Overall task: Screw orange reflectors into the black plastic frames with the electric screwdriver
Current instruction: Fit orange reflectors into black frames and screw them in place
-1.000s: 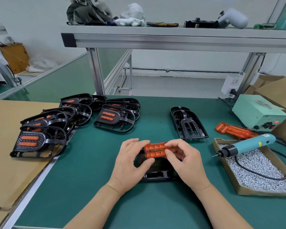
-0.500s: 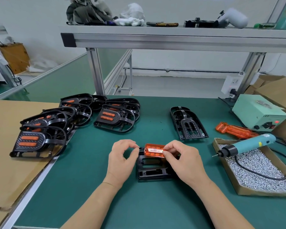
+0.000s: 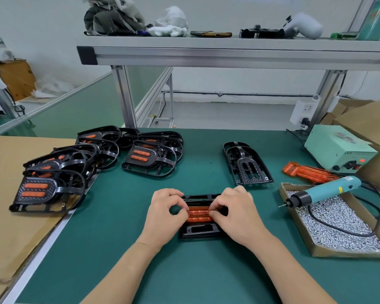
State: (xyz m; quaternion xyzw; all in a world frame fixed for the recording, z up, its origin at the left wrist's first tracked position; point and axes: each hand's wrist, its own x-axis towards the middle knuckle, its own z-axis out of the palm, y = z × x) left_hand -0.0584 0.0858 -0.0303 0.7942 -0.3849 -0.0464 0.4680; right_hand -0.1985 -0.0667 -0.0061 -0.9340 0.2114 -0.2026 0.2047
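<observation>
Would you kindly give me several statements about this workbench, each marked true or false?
1. The left hand and right hand both pinch the orange reflector over the black frame. True.
2. The electric screwdriver is in the right hand. False: it lies across the screw tray.
3. Finished frames with reflectors lie at the left. True.
4. The stacked frames beyond the hands already hold reflectors. False: their slots are empty.

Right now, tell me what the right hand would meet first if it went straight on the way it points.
The orange reflector it pinches, on the black frame. The right hand points leftward; past the reflector the left hand looks next, though depth is unclear.
</observation>
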